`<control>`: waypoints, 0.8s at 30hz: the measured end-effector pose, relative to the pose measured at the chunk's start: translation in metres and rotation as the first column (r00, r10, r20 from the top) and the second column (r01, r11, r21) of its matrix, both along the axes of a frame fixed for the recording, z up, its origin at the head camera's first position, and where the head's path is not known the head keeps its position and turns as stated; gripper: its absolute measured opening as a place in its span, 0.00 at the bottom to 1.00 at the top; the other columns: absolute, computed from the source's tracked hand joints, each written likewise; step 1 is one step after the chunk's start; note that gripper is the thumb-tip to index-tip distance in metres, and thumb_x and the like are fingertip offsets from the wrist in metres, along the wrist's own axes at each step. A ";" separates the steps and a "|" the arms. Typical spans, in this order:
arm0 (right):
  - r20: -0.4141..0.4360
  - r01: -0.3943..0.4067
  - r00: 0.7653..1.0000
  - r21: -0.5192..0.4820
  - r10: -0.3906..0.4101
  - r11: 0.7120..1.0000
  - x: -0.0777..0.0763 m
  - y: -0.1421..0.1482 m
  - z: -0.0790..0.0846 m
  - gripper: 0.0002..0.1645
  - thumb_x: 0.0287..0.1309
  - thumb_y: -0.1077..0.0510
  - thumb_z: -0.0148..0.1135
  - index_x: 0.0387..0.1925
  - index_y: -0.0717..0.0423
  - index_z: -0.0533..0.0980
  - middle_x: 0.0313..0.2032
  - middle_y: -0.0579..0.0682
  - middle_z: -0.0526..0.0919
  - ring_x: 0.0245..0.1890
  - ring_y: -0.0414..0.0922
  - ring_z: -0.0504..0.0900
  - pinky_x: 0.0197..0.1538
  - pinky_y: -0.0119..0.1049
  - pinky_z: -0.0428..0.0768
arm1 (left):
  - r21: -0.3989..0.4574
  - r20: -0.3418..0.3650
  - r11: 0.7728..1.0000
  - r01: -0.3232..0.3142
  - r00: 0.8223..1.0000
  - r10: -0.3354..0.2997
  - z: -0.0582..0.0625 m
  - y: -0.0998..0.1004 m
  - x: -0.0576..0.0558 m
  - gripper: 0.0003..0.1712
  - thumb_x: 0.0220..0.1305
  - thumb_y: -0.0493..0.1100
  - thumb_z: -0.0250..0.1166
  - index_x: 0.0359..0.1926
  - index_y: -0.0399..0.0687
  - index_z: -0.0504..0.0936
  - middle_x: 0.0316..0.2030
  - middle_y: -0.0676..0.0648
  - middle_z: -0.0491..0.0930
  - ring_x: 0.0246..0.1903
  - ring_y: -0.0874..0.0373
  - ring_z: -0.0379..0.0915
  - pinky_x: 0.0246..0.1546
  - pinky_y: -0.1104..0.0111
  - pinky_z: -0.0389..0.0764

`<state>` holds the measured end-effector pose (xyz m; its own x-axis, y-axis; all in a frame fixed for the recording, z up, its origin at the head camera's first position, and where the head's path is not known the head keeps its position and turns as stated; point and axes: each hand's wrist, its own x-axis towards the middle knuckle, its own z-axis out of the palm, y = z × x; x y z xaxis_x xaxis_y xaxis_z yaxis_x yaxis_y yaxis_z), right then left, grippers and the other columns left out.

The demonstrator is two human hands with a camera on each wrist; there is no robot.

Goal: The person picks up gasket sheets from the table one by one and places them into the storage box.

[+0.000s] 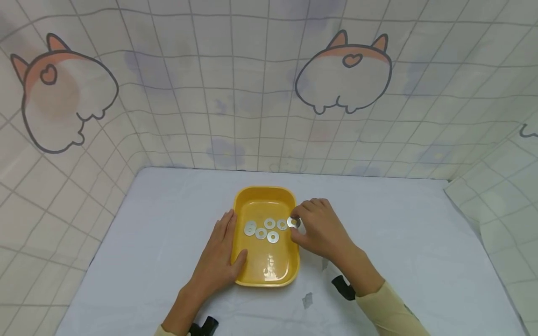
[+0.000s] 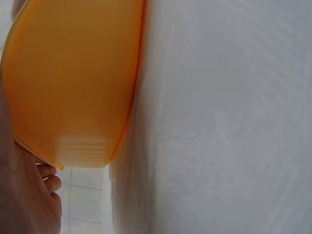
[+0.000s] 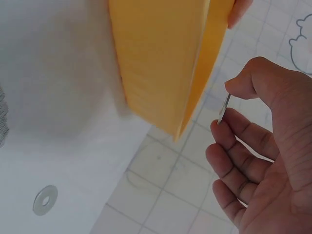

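A yellow plastic tray [image 1: 265, 275] stands on the white-covered table, with several flat metal washers [image 1: 272, 237] lying on its floor. My right hand [image 1: 321, 228] is at the tray's right rim and pinches one washer [image 3: 224, 108] between thumb and fingertips, held edge-on in the right wrist view. Along the tray's left side rests my left hand [image 1: 218, 254], fingers straight and thumb lying over the rim. The tray's outer wall [image 2: 73, 83] fills much of the left wrist view beside that hand. Another washer [image 3: 45, 200] lies flat on the table to the tray's right.
Grey tape patches [image 1: 307, 300] mark the tablecloth near the front right. A curtain with a grid and animal drawings [image 1: 344, 74] hangs behind the table and down both sides. A black wrist mount [image 1: 343, 287] shows under the right forearm.
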<state>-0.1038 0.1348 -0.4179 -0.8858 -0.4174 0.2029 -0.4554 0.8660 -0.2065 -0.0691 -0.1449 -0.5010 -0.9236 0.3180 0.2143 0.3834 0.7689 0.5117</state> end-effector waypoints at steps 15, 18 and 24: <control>0.047 -0.080 0.995 -0.086 0.085 0.993 -0.008 -0.013 0.005 0.14 0.56 0.51 0.72 0.42 0.54 0.85 0.39 0.47 0.89 0.43 0.48 0.81 0.63 0.48 0.81 | -0.014 0.042 1.000 0.004 0.999 -0.004 0.002 0.006 -0.003 0.53 0.69 0.51 0.61 0.86 0.41 0.46 0.86 0.43 0.46 0.86 0.47 0.45 0.88 0.60 0.42; 0.052 -0.096 0.993 -0.104 0.101 0.990 -0.007 -0.017 0.004 0.14 0.55 0.51 0.73 0.41 0.53 0.85 0.38 0.45 0.88 0.43 0.46 0.81 0.64 0.47 0.80 | -0.018 0.030 1.000 0.008 1.000 -0.007 0.001 0.006 -0.003 0.53 0.68 0.51 0.62 0.85 0.40 0.46 0.86 0.43 0.46 0.86 0.47 0.45 0.87 0.53 0.49; 0.035 -0.146 0.988 -0.103 0.151 0.984 -0.004 -0.032 0.003 0.13 0.56 0.51 0.72 0.42 0.52 0.85 0.38 0.44 0.88 0.46 0.47 0.84 0.63 0.46 0.81 | -0.019 0.008 1.000 0.003 1.000 -0.003 -0.002 0.001 -0.001 0.54 0.67 0.50 0.63 0.85 0.38 0.47 0.85 0.41 0.48 0.85 0.45 0.46 0.88 0.55 0.47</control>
